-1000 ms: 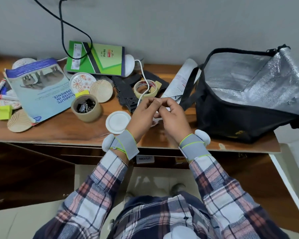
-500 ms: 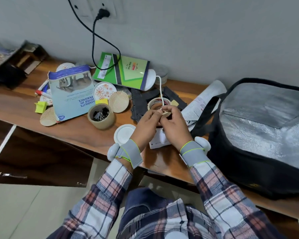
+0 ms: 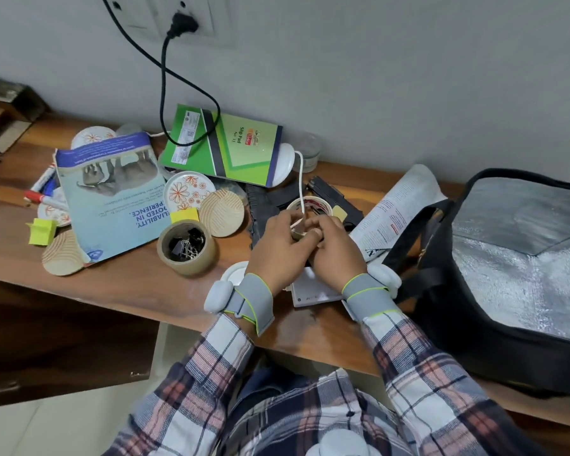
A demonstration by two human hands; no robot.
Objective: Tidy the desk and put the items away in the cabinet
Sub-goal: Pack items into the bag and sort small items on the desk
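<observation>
My left hand (image 3: 277, 248) and my right hand (image 3: 338, 253) meet at the desk's middle, fingers curled together around a white cable (image 3: 300, 182). The cable runs back to a white round device (image 3: 285, 162) behind the green slip pad (image 3: 231, 146). Just beyond my fingertips lies a small tape roll (image 3: 316, 204) on black flat pieces (image 3: 265, 200). A white box (image 3: 313, 292) sits on the desk under my wrists. How the cable ends inside my fingers is hidden.
Left of my hands lie a brown tape roll holding binder clips (image 3: 186, 248), round coasters (image 3: 222, 212), a blue booklet (image 3: 112, 192), yellow sticky notes (image 3: 42, 230) and markers (image 3: 43, 192). An open black insulated bag (image 3: 507, 274) and a newspaper (image 3: 399, 209) fill the right. A black cord (image 3: 163, 93) hangs from the wall socket.
Both hands have dropped lower and moved forward to the small tape roll, still together on the white cable. My view has swung up toward the wall socket.
</observation>
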